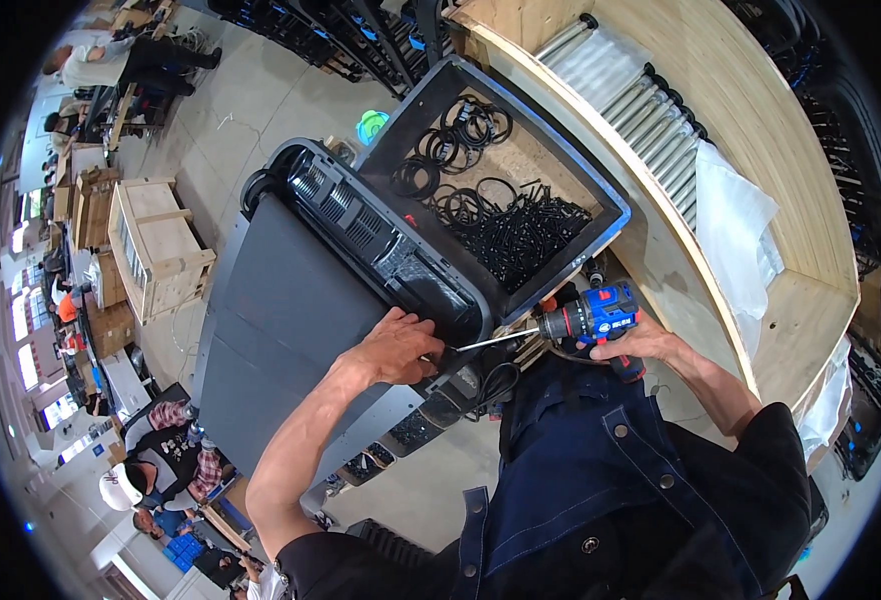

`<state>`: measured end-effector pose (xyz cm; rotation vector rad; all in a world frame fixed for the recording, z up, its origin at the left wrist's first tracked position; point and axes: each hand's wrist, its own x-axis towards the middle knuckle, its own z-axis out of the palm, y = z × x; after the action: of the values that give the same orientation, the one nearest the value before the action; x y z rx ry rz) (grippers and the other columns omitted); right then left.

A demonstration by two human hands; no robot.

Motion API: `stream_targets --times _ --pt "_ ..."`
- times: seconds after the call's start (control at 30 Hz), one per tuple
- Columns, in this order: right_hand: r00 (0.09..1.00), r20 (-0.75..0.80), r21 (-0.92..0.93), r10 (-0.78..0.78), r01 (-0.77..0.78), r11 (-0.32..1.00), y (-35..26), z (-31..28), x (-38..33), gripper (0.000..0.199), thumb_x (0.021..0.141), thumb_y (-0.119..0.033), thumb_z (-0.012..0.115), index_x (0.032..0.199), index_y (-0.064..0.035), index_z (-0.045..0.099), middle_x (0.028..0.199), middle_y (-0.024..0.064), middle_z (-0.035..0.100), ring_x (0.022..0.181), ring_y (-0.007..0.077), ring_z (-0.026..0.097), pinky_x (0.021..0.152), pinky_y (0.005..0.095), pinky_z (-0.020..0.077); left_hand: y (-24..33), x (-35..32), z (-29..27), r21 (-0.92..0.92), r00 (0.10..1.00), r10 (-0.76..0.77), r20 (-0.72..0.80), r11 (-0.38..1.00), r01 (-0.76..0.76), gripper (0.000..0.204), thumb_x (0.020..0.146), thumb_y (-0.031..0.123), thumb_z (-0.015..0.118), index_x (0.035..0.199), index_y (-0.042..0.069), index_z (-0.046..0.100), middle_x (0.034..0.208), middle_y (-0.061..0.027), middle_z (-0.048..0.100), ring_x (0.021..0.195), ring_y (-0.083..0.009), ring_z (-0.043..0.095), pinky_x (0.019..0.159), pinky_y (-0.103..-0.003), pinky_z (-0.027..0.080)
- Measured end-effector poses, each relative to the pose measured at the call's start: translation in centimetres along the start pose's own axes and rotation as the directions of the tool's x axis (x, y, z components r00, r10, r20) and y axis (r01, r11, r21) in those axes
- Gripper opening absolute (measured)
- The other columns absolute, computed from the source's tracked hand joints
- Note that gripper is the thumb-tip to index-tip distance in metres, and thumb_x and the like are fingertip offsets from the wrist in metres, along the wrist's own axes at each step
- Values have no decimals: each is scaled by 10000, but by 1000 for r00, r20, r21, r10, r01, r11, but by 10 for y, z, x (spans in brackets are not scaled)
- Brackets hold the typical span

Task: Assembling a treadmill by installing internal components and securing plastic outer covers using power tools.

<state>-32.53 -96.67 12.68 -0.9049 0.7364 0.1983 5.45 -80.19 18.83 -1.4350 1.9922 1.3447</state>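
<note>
A blue and black cordless drill [593,314] is in my right hand [643,342], whose fingers wrap its grip. Its long thin bit [506,340] points left toward the near corner of a black treadmill [291,300]. At that corner my left hand [393,350] has its fingers curled together by the bit's tip. Whatever they pinch is hidden. Beside the treadmill's motor housing [361,225] stands a dark bin [616,212]. Inside it lie a heap of black screws [531,228] and several black rings [476,125].
A large wooden crate [681,250] with metal tubes [651,125] and white wrapping [731,215] curves along my right. Black cable [496,390] hangs below the treadmill corner. Another wooden crate [156,240] stands on the floor to the left. A person in a white cap [121,487] is at lower left.
</note>
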Motion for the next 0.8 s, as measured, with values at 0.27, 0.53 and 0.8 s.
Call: stream_targets --times 0.27,0.53,0.8 --pt "997 80 -154 -18 30 988 -17 -13 21 508 716 -33 865 1173 -63 646 970 42 727 886 126 657 752 320 569 -3 0 8 30 999 11 -38 1000 -10 234 874 315 705 1025 138 720 1039 -71 577 1061 -243 536 946 -396 349" --pt "994 106 -269 1 28 963 -56 -17 37 293 706 -63 833 962 -66 691 850 32 698 685 125 631 656 301 541 -6 3 5 18 1000 3 4 1000 -3 258 850 265 664 1069 145 728 1059 -102 586 1114 -287 544 968 -427 358" --pt "993 106 -252 46 -17 968 -64 -13 43 361 710 -27 836 1032 -60 676 881 27 694 762 118 639 698 309 558 -6 0 6 60 1000 17 -5 998 -16 234 861 295 690 1029 136 723 1036 -99 594 1076 -283 553 956 -421 363"
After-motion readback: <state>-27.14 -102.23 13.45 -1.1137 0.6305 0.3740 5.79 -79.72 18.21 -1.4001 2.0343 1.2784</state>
